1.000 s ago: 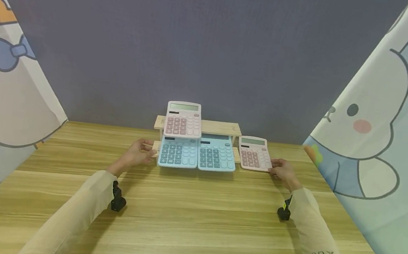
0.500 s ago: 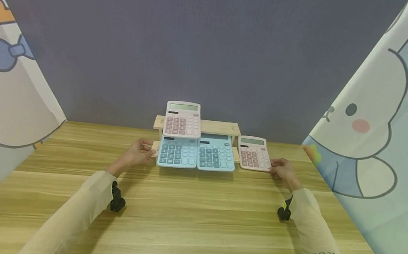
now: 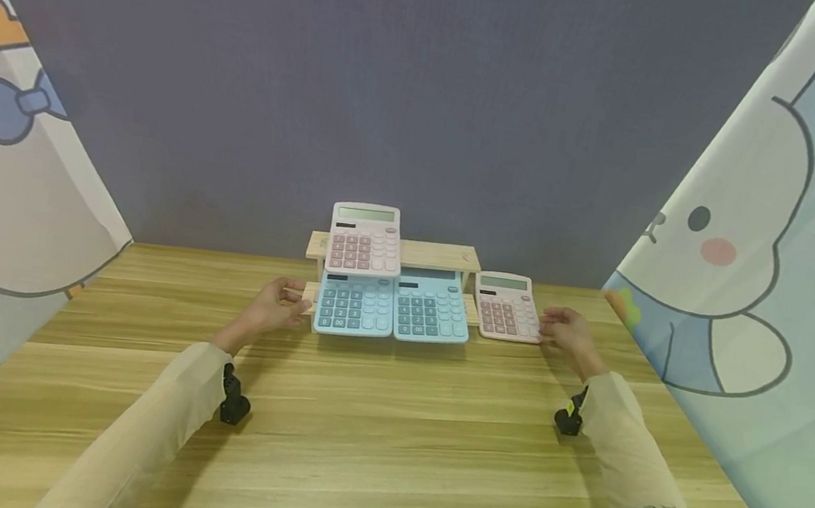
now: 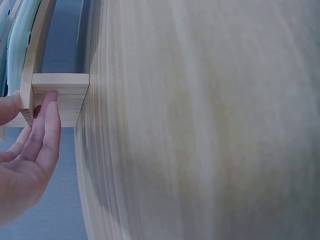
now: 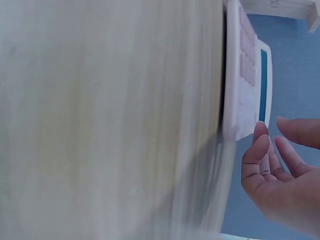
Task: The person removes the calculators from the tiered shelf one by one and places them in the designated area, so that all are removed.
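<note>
My left hand [image 3: 276,306] pinches the left end of a wooden two-tier rack [image 3: 441,254]. In the left wrist view the thumb [image 4: 9,109] lies on the front strip and the fingers reach in behind it. My right hand [image 3: 568,335] is beside the right edge of a pink calculator [image 3: 507,307] on the table. Its fingers are loosely bent, fingertips right at the calculator's edge and thumb apart, as the right wrist view shows. Two blue calculators [image 3: 356,307] [image 3: 433,311] lean side by side on the lower tier. Another pink calculator [image 3: 365,239] leans on the upper tier's left half.
The wood-grain table [image 3: 385,453] runs back to a dark grey-blue panel [image 3: 424,105]. Cartoon-printed curtains [image 3: 731,199] slope in on both sides. Small black devices [image 3: 234,398] are strapped to both wrists.
My right hand has lifted slightly and its fingers have loosened at the pink calculator's edge. The left hand keeps its grip on the rack. The calculators stay in place.
</note>
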